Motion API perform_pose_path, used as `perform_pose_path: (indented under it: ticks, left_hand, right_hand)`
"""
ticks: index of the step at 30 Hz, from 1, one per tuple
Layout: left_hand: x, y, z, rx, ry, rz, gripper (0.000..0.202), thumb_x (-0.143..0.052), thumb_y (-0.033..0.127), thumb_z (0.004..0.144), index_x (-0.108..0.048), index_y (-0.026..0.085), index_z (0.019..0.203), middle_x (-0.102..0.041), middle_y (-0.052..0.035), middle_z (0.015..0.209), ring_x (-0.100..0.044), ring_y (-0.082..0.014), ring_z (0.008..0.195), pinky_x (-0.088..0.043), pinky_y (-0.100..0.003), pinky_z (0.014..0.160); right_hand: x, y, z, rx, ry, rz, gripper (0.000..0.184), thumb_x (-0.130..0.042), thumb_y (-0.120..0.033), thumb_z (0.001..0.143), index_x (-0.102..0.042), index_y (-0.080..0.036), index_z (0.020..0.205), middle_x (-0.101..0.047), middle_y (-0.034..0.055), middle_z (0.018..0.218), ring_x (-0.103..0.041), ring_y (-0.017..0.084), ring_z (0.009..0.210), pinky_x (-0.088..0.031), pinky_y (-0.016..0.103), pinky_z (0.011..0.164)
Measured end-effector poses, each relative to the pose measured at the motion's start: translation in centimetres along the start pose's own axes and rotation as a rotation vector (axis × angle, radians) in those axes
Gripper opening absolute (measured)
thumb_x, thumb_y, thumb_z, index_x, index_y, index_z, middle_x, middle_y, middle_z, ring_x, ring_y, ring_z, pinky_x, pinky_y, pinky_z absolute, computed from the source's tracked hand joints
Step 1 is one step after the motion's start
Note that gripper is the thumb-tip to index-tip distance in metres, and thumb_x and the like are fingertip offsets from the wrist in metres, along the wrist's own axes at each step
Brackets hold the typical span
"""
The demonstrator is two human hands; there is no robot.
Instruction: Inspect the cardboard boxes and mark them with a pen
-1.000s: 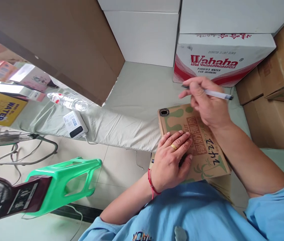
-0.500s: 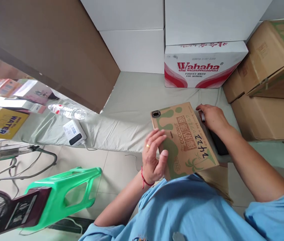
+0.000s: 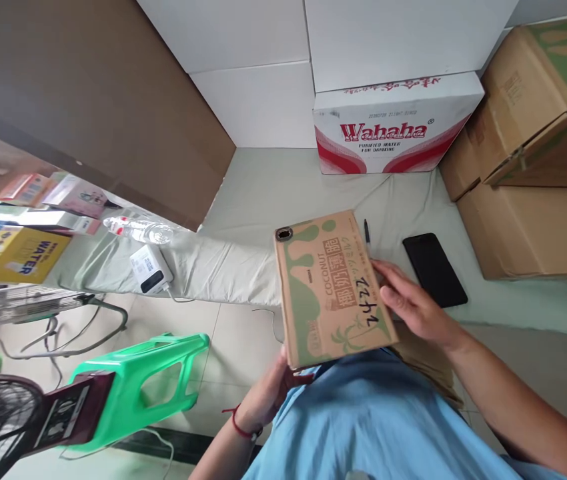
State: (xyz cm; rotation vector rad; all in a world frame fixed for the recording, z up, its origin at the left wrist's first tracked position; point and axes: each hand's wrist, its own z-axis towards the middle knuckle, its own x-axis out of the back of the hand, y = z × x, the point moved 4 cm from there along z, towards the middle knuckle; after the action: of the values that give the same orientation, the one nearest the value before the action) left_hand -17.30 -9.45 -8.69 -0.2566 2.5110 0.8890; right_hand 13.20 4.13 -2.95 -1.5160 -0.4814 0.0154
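A brown cardboard box point(image 3: 318, 293) with green splashes, a palm tree and a handwritten "2422" is tilted over the front edge of the covered table, close to my body. My left hand point(image 3: 279, 381) holds its lower left corner, thumb at the side and fingers underneath. On the right edge, my right hand point(image 3: 406, 301) grips the box, with some fingertips hidden behind it. A dark pen point(image 3: 366, 231) lies on the cloth just beyond the right edge of the box. To the right of my right hand, a black phone point(image 3: 435, 269) rests flat.
A white and red Wahaha carton point(image 3: 398, 123) stands at the back, beside stacked brown cartons point(image 3: 528, 220). A white power bank point(image 3: 150, 268), plastic bottle point(image 3: 138, 230) and yellow box point(image 3: 26, 255) lie at left. Below are a green stool point(image 3: 138, 373) and a fan point(image 3: 1, 427).
My right hand has let go of the pen, which now lies on the cloth, and has taken the box's right edge. My left hand has slid down to the lower corner; the phone is uncovered.
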Motion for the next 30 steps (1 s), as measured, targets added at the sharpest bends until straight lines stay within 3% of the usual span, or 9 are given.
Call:
perform_pose_path:
  ticks: [3, 7, 9, 11, 15, 19, 24, 27, 30]
  left_hand:
    - [-1.0, 1.6, -1.1, -0.029, 0.034, -0.328, 0.09, -0.067, 0.077, 0.1, -0.048, 0.023, 0.17, -0.075, -0.0202, 0.149, -0.082, -0.0365, 0.12, -0.065, -0.05, 0.107]
    - [-0.6, 5.4, -3.1, -0.194, 0.37, -0.435, 0.069, -0.056, 0.044, 0.114, -0.034, 0.021, 0.175, -0.082, -0.0204, 0.131, -0.086, -0.0306, 0.11, -0.071, -0.04, 0.096]
    - [-0.8, 6.0, -3.8, -0.181, 0.452, -0.434, 0.07, -0.058, 0.048, 0.113, -0.036, 0.016, 0.171, -0.081, -0.0259, 0.127, -0.085, -0.0355, 0.115, -0.071, -0.044, 0.097]
    - [-1.8, 5.9, -3.6, -0.093, 0.385, -0.428, 0.082, -0.069, 0.062, 0.105, -0.043, 0.01, 0.163, -0.078, -0.0333, 0.129, -0.079, -0.0448, 0.127, -0.069, -0.053, 0.102]
    - [-5.0, 7.5, -0.9, -0.078, 0.161, -0.43, 0.083, -0.067, 0.07, 0.104, -0.055, 0.006, 0.154, -0.076, -0.0328, 0.137, -0.075, -0.0445, 0.134, -0.066, -0.055, 0.11]
    - [-6.0, 11.9, 3.2, -0.179, 0.269, -0.442, 0.074, -0.043, 0.063, 0.115, -0.059, -0.001, 0.151, -0.082, -0.0274, 0.116, -0.084, -0.0337, 0.113, -0.067, -0.046, 0.106]
    - [-4.8, 17.6, 7.4, -0.178, 0.381, -0.254, 0.08, -0.043, 0.069, 0.112, -0.064, -0.003, 0.143, -0.082, -0.0252, 0.103, -0.083, -0.0327, 0.096, -0.069, -0.049, 0.096]
    - [-3.2, 21.1, 9.6, -0.187, 0.417, -0.147, 0.084, -0.044, 0.073, 0.109, -0.065, 0.001, 0.144, -0.081, -0.0244, 0.101, -0.082, -0.0341, 0.092, -0.066, -0.057, 0.1]
    - [-1.6, 24.6, 11.5, -0.22, 0.481, -0.085, 0.086, -0.048, 0.077, 0.104, -0.064, 0.005, 0.147, -0.079, -0.0254, 0.103, -0.081, -0.0379, 0.097, -0.062, -0.063, 0.104]
  right_hand:
    - [-2.5, -0.3, -0.6, -0.016, -0.127, 0.058, 0.08, -0.058, -0.066, 0.109, -0.04, -0.027, 0.177, -0.04, 0.017, 0.181, -0.063, 0.032, 0.146, -0.058, 0.048, 0.122]
    - [-5.1, -0.9, 1.6, -0.05, -0.168, 0.131, 0.088, -0.065, -0.066, 0.104, -0.035, -0.027, 0.178, -0.037, 0.0193, 0.18, -0.07, 0.026, 0.12, -0.068, 0.046, 0.104]
    - [-6.6, -1.2, 3.4, -0.049, -0.139, 0.156, 0.09, -0.068, -0.066, 0.102, -0.038, -0.025, 0.176, -0.038, 0.0201, 0.179, -0.07, 0.025, 0.119, -0.069, 0.046, 0.103]
    - [-8.3, -1.5, 5.0, -0.042, -0.13, 0.156, 0.092, -0.069, -0.066, 0.101, -0.038, -0.022, 0.176, -0.037, 0.0217, 0.179, -0.07, 0.025, 0.117, -0.069, 0.047, 0.104]
    - [-10.6, -2.0, 6.7, 0.019, -0.162, 0.077, 0.091, -0.064, -0.063, 0.105, -0.035, -0.017, 0.177, -0.035, 0.0256, 0.181, -0.073, 0.028, 0.121, -0.069, 0.048, 0.105]
    - [-9.3, -1.0, 6.2, 0.173, -0.093, -0.343, 0.07, -0.057, -0.048, 0.112, -0.05, -0.009, 0.169, -0.041, 0.0268, 0.179, -0.05, 0.041, 0.16, -0.046, 0.062, 0.133]
    - [-8.7, 2.8, 3.2, 0.215, -0.273, -0.797, 0.063, -0.069, -0.034, 0.107, -0.06, -0.006, 0.162, -0.043, 0.0273, 0.178, -0.038, 0.045, 0.169, -0.035, 0.068, 0.138]
    - [-9.1, 4.6, 1.3, 0.293, -0.248, -0.887, 0.078, -0.076, -0.029, 0.101, -0.048, -0.008, 0.171, -0.036, 0.0245, 0.182, -0.035, 0.04, 0.172, -0.032, 0.064, 0.141]
    - [-9.0, 5.9, -0.2, 0.363, -0.184, -0.922, 0.076, -0.066, -0.014, 0.101, -0.044, -0.012, 0.174, -0.037, 0.0209, 0.183, -0.036, 0.034, 0.173, -0.034, 0.059, 0.141]
